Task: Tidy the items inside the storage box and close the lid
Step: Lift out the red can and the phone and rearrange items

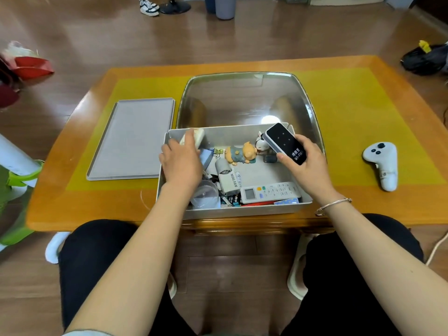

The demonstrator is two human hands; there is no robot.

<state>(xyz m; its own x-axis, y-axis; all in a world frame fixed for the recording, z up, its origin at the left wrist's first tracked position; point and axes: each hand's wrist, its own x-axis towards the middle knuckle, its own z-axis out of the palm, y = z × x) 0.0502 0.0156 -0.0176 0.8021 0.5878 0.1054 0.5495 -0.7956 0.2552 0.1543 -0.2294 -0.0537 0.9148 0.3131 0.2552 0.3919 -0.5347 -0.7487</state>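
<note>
On the wooden worktop (363, 209) the storage box (242, 212) is open, its lid (132, 139) beside. A black device (286, 143) is gripped by the right hand (308, 163), a pale item (194, 138) by the left hand (180, 161). Figurines could be knocked over.

A white game controller (383, 164) is lying on the yellow mat (358, 112) covering the wooden worktop (80, 204), well to the right of the mat's middle. Beyond the worktop, a pair of sneakers (148, 6) and a black fan base (175, 6) are standing on the wood floor (266, 37). A black bag (425, 59) is sitting off the worktop's far right corner, a red bag (31, 66) off its far left.
</note>
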